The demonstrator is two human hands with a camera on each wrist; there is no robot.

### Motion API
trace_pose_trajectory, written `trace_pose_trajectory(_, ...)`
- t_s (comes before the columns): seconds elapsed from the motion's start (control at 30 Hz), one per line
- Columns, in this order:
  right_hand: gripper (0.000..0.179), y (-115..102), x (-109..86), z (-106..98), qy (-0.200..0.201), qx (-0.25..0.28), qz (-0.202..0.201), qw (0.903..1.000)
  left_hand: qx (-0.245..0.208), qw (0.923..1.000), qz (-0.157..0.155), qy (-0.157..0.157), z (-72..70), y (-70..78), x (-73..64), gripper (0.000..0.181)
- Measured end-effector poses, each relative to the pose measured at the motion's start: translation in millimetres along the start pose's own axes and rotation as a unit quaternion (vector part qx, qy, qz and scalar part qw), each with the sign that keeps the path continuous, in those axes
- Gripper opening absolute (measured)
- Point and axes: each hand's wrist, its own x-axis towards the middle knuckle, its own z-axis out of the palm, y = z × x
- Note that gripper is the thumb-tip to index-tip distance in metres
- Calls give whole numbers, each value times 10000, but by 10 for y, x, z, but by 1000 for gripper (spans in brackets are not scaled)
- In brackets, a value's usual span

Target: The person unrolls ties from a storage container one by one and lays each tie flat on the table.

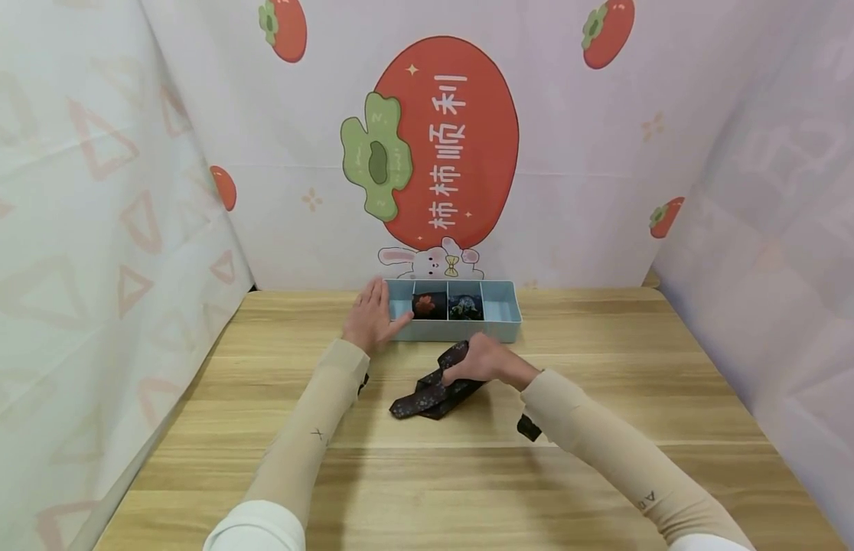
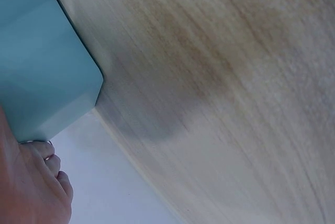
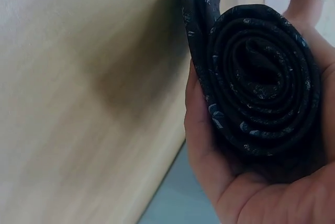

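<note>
My right hand (image 1: 487, 360) grips a dark necktie (image 1: 418, 401) with a small light floral pattern, low over the table in front of the box. In the right wrist view the necktie (image 3: 251, 130) is wound into a coil cupped between fingers and palm, and a loose length runs off at the top. The head view shows the loose ends trailing left from the hand. My left hand (image 1: 372, 315) rests on the left end of a light blue divided box (image 1: 461, 330), fingers extended and thumb spread toward its front rim. In the left wrist view fingers (image 2: 44, 153) lie beside the box's corner.
Two rolled dark neckties sit in the middle compartments, one with an orange-red motif (image 1: 427, 304), one with blue flowers (image 1: 465, 308). The box stands at the back of the wooden table (image 1: 427, 490), against a printed cloth backdrop (image 1: 572, 229). Cloth walls flank both sides.
</note>
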Motion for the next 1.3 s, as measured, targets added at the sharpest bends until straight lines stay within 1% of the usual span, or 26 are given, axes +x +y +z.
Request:
trace_pose_trajectory(0.13,49,2,41,74,-52,32,90,9999,41,10000,-39,-25,-20,-16,-11,102)
trace_pose_trajectory(0.2,51,2,63,108,-65,-3,130,9999,71,9999,-78,-104,-22,-26,-10,101)
trace_pose_trajectory(0.3,56,13,94,157,-76,-149,182,9997,82,9998,-92,-187,-25,-38,-8,101)
trace_pose_trajectory(0.4,58,19,103,190,-106,-321,205,9992,82,9996,-79,-241,-27,-49,-10,101)
trace_pose_trajectory(0.47,56,17,93,191,-134,-403,227,9988,16,9998,-76,-208,-32,-60,-17,101)
trace_pose_trajectory(0.53,55,12,77,175,-154,-486,252,9984,-83,9999,-74,-105,-27,-74,-27,101)
trace_pose_trajectory(0.63,70,17,54,135,-177,-569,290,9978,-346,9993,-71,113,-12,-103,-43,103)
trace_pose_trajectory(0.77,69,28,5,78,-205,-577,279,9977,-606,9979,-35,214,-33,-135,-89,103)
trace_pose_trajectory(0.87,67,51,-33,23,-235,-576,248,9978,-745,9968,58,279,-111,-139,-154,98)
trace_pose_trajectory(0.93,68,91,-46,-17,-215,-580,181,9979,-838,9958,67,366,-172,-135,-210,94)
trace_pose_trajectory(1.03,60,163,-70,-85,-203,-517,107,9984,-996,9937,45,507,-272,-115,-322,86)
trace_pose_trajectory(1.1,59,218,-99,-140,-174,-473,-30,9987,-1039,9928,43,589,-333,-90,-413,80)
trace_pose_trajectory(1.2,65,282,-159,-238,-167,-420,-321,9985,-1083,9907,279,772,-408,-21,-564,68)
trace_pose_trajectory(1.27,64,312,-203,-314,-88,-488,-562,9972,-1197,9882,488,825,-439,54,-666,58)
trace_pose_trajectory(1.3,61,317,-226,-350,-18,-505,-685,9964,-1298,9865,591,802,-450,98,-714,54)
